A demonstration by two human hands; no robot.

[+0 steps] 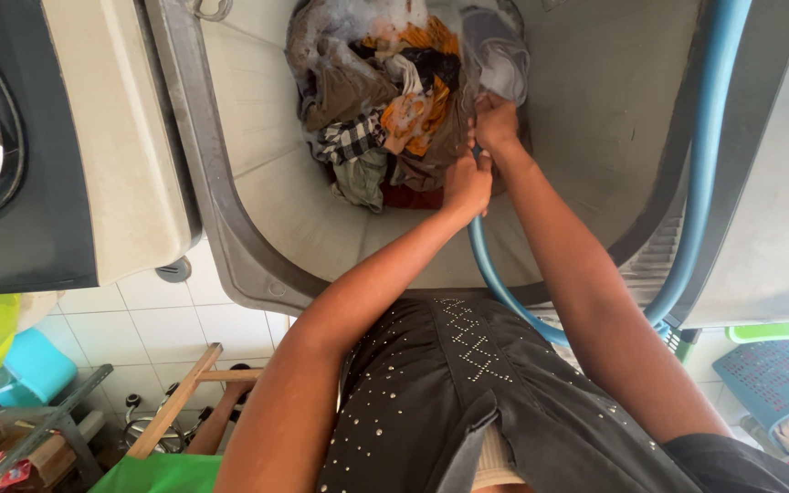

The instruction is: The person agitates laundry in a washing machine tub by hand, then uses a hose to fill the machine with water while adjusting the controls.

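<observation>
While both hands clench brown garment [449, 128] at right edge of wet laundry heap [385, 100] in grey sink basin [257, 183]: left hand [468, 185] below, right hand [497, 123] above, blue hose [700, 183] alongside. Best wrung over basin, grips close together, twisting opposite ways, clear of hose.

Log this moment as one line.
left hand: gripping blue hose | right hand: gripping brown cloth | laundry pile: in tub

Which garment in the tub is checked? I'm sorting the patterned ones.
The black-and-white checked cloth at the pile's left edge, left of both hands; the neighbouring pieces are plain brown, grey or orange-printed.
</observation>
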